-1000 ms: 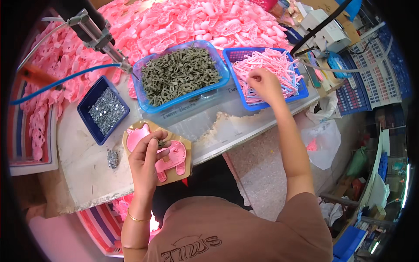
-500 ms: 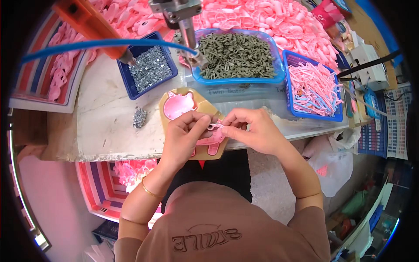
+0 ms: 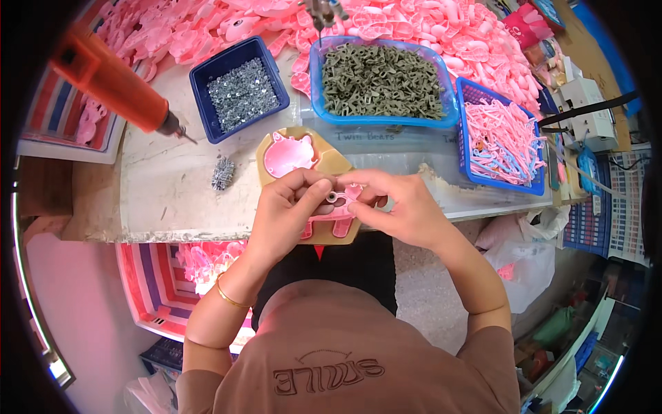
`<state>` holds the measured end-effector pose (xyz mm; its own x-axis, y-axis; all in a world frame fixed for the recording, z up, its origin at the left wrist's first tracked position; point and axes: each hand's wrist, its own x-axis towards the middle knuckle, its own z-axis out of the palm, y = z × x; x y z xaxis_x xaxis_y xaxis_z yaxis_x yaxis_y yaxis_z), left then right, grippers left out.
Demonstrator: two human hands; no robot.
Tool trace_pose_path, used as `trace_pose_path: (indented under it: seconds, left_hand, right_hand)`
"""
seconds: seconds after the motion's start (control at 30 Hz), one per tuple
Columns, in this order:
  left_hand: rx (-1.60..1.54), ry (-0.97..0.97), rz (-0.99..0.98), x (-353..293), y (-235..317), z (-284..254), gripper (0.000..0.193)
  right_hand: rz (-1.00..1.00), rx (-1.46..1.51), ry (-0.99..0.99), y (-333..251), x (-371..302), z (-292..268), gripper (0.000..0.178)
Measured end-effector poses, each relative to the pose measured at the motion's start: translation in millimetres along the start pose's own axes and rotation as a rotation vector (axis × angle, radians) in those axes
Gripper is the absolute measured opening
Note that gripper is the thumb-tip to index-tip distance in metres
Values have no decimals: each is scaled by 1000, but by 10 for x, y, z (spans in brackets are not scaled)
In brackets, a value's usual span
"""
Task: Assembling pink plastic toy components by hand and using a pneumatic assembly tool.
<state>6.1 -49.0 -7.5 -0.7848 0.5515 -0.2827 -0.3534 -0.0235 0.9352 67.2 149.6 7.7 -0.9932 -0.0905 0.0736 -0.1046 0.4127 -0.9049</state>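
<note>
My left hand (image 3: 293, 210) is closed in a pinch on a small pink plastic arm (image 3: 333, 197) with a ring at its end and something dark in the ring. My right hand (image 3: 396, 205) pinches the same arm from the right with thumb and fingertips. Both hands are over a tan jig (image 3: 332, 162) at the table's front edge. A pink animal-shaped plastic shell (image 3: 289, 156) lies in the jig, its rounded part showing behind my hands and its legs below them. My fingers hide its middle and part of the small arm.
A dark blue bin (image 3: 199, 88) holds small screws; a screw pile (image 3: 223, 173) lies nearer. An orange power screwdriver (image 3: 114, 86) hangs at left. A blue tub (image 3: 452, 83) holds grey-green clips, a blue basket (image 3: 465, 148) pink and blue strips. Pink plastic parts (image 3: 441, 27) are heaped behind.
The view has shifted slightly. The orange screwdriver hangs further left and lower, and the metal tool overhead sits higher. My hands stay together, with the small arm's ring showing more plainly.
</note>
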Motion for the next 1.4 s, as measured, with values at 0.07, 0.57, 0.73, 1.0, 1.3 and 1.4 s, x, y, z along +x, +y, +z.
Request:
trace_pose_path:
  seconds: [0.07, 0.57, 0.73, 1.0, 1.3, 1.4]
  left_hand:
    - [11, 4, -14, -24, 2, -26, 19]
    - [931, 328, 570, -210, 69, -513, 14]
    - [1075, 176, 737, -202, -24, -517, 16]
    - [1418, -107, 762, -250, -158, -569, 36]
    - [1384, -123, 703, -262, -138, -514, 39]
    - [1387, -103, 698, -280, -162, -498, 38]
  right_hand:
    - [-63, -59, -12, -6, 28, 51, 16]
    - [-411, -594, -45, 98, 387, 462, 17]
    - [-383, -630, -190, 99, 517, 481, 14]
    - [-366, -607, -290, 114, 612, 504, 11]
    - [-215, -652, -129, 15, 252, 188, 15]
    - [-231, -657, -128, 120, 187, 207, 15]
